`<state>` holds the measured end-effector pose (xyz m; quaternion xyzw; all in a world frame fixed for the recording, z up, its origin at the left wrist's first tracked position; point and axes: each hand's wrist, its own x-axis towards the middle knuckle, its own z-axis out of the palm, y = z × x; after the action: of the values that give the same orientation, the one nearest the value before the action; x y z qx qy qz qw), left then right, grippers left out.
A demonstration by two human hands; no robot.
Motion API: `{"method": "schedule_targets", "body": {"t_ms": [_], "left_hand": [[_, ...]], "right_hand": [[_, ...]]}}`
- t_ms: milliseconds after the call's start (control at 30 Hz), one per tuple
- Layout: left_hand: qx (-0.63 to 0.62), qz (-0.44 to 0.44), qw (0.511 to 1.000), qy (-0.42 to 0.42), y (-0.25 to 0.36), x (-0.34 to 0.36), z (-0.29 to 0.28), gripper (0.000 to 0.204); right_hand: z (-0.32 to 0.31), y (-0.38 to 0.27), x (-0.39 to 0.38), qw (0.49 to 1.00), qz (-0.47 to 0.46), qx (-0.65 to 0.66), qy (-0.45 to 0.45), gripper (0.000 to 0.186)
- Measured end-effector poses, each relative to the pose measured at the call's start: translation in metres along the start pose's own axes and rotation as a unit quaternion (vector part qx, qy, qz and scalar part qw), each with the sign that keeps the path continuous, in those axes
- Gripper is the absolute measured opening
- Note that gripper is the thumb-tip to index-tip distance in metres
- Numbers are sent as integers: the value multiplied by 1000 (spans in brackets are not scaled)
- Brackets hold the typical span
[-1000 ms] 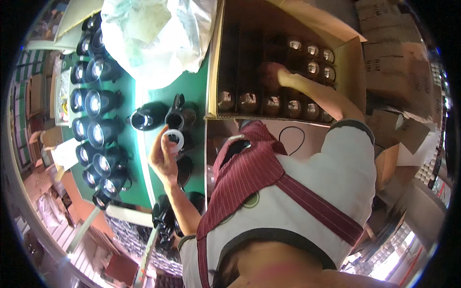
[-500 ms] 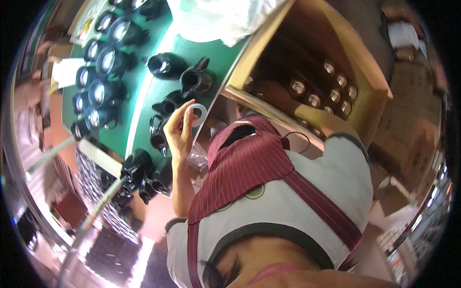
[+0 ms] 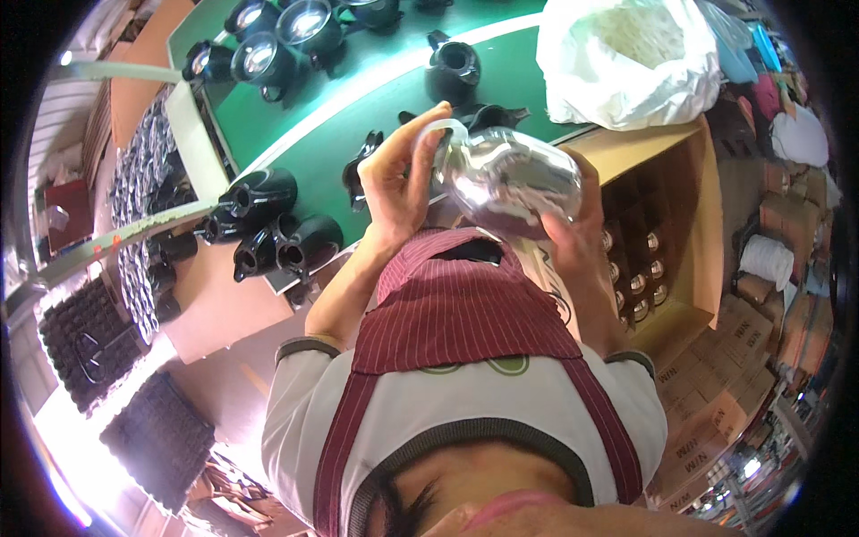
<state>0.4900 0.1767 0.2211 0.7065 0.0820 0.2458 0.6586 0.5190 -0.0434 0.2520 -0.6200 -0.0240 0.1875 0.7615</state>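
A shiny silvered flask liner (image 3: 514,183) lies sideways in front of my chest, its rounded body to the right and its neck end to the left. My right hand (image 3: 583,228) is wrapped round its rounded end. Between thumb and fingers, my left hand (image 3: 394,183) pinches a whitish ring (image 3: 440,134) at the liner's neck end. Whether the ring sits on the neck or only touches it, I cannot tell. Just beyond my hands, a black jug (image 3: 452,73) stands on the green table (image 3: 376,94), with more black jugs partly hidden behind my left hand.
A deep cardboard box (image 3: 693,206) with dividers, holding several silver liners, is at the right. A white plastic bag (image 3: 573,85) sits at the table's far right. Black jugs (image 3: 259,192) cluster at the near left corner, beside a metal rail (image 3: 134,234). More jugs (image 3: 309,27) line the far left.
My right hand has come out of the cardboard box with a silver flask liner. My left hand has brought the white ring to the liner's neck end. The view has turned leftward.
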Motion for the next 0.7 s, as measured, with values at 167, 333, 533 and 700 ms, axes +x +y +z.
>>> {"method": "schedule_targets", "body": {"t_ms": [167, 333, 533, 700], "left_hand": [[50, 40, 997, 38, 5, -12, -49, 29], [63, 88, 994, 24, -1, -17, -83, 51], [246, 166, 954, -43, -18, -22, -119, 69], [72, -137, 988, 22, -47, -39, -127, 81]], "right_hand": [[49, 35, 17, 988, -148, 13, -44, 87], [90, 38, 21, 994, -104, 14, -42, 71], [104, 84, 29, 946, 179, 255, -86, 62], [93, 103, 40, 953, 147, 253, -75, 64]]}}
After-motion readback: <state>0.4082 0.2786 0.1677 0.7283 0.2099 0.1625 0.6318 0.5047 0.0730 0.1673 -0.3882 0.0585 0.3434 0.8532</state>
